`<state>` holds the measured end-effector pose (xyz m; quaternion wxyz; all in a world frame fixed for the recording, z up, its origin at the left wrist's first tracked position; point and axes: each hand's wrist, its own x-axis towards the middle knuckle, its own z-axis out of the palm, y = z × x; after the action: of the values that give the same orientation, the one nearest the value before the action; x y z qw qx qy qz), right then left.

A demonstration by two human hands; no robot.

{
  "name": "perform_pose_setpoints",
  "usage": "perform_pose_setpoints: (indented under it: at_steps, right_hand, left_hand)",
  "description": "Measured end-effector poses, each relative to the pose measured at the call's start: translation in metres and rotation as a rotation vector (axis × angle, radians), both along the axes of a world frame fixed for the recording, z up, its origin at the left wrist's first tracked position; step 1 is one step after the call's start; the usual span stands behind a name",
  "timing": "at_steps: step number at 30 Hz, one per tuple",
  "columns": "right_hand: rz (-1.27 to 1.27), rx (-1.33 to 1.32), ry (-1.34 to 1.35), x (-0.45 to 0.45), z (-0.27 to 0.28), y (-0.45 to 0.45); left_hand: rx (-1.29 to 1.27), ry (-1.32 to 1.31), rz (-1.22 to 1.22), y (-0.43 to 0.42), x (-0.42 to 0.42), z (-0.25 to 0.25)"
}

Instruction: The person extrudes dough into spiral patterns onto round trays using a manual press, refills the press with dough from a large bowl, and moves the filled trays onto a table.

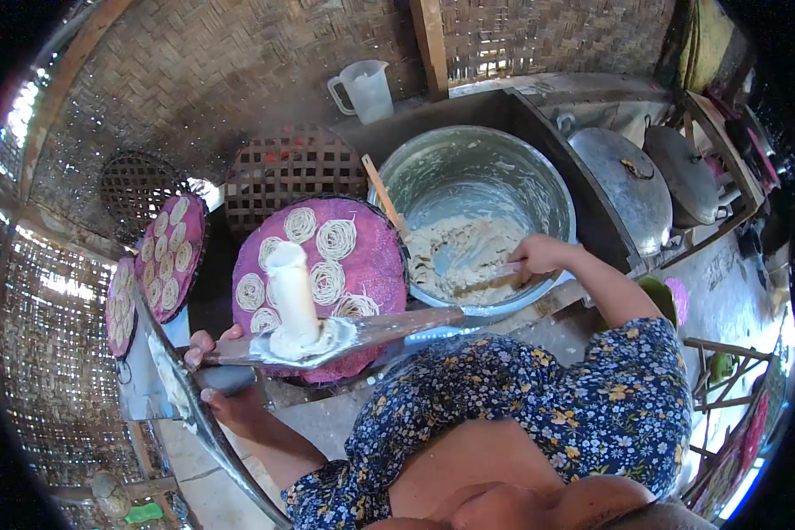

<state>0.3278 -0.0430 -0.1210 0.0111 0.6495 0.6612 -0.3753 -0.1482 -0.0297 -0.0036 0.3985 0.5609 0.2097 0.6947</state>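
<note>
My left hand (221,367) has its fingers wrapped round the end of a wooden press (397,325), from which a white dough-coated cylinder (294,287) stands up. Below the press lies a round pink tray (384,256) bearing several coils of thin white noodles (328,283). My right hand (539,256) is closed on the handle of a scoop (486,281) inside a large metal basin (477,146). White dough (473,243) covers the basin's bottom, and the scoop's lower part is in it.
A curved dark lever (208,424) passes close to my left hand. Pink trays of coils (170,256) lean at the left. Behind are a woven basket (296,168) and a plastic jug (367,93). Lidded pots (623,190) stand right of the basin.
</note>
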Motion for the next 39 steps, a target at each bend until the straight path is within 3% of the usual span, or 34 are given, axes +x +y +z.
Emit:
perform_pose_setpoints:
  at_steps: [3, 5, 6, 8, 10, 12, 15, 16, 17, 20, 24, 27, 31, 33, 35, 37, 39]
  right_hand:
    - [-0.112, -0.084, 0.24, 0.018, 0.053, -0.013]
    - [-0.134, -0.023, 0.356, 0.035, 0.077, -0.021]
    - [-0.136, 0.037, 0.397, 0.042, 0.087, -0.025]
    - [-0.148, 0.123, 0.438, 0.04, 0.123, -0.033]
    - [-0.131, 0.124, 0.625, 0.037, 0.147, -0.034]
    - [-0.093, 0.153, 0.755, 0.03, 0.166, -0.034]
    - [0.01, 0.056, 0.884, 0.016, 0.196, -0.032]
    - [0.048, 0.003, 0.783, 0.017, 0.208, -0.029]
    - [0.113, 0.118, 0.601, 0.014, 0.221, -0.029]
    - [0.319, 0.556, 0.135, 0.003, 0.249, -0.028]
    - [0.373, 0.804, -0.426, -0.044, 0.298, -0.039]
    - [0.476, 1.018, -0.615, -0.074, 0.3, -0.036]
    - [0.713, 1.465, -0.942, -0.115, 0.257, -0.03]
    - [0.82, 1.747, -0.906, -0.119, 0.245, -0.031]
    - [0.818, 1.786, -0.829, -0.11, 0.238, -0.03]
    - [0.713, 1.661, -0.682, -0.091, 0.258, -0.04]
    - [0.538, 1.686, -0.587, -0.081, 0.272, -0.052]
  left_hand:
    - [0.1, 0.168, 0.143, 0.005, 0.01, 0.009]
    - [0.12, 0.227, -0.028, 0.01, 0.035, 0.03]
    - [-0.284, -0.148, -0.267, 0.039, 0.012, 0.006]
    - [-0.597, -0.031, -0.368, 0.053, 0.029, 0.005]
    - [-0.444, 0.442, -0.376, 0.071, 0.082, 0.001]
    - [-0.402, 0.514, -0.497, 0.105, 0.115, -0.012]
    - [-0.046, 1.023, -0.123, 0.072, 0.171, 0.045]
    - [0.044, 1.041, -0.171, 0.064, 0.177, 0.056]
    - [0.134, 1.06, -0.222, 0.06, 0.182, 0.063]
    - [0.161, 1.114, -0.194, 0.065, 0.183, 0.057]
    - [0.108, 1.205, -0.128, 0.061, 0.188, 0.06]
    - [0.055, 1.261, -0.061, 0.058, 0.192, 0.06]
    - [0.035, 1.138, -0.121, 0.084, 0.192, 0.033]
    - [-0.05, 1.009, -0.246, 0.094, 0.19, 0.022]
    - [-0.017, 1.065, -0.229, 0.094, 0.185, 0.024]
    - [-0.031, 1.149, -0.172, 0.097, 0.183, 0.023]
    - [-0.067, 1.069, -0.162, 0.104, 0.176, 0.02]
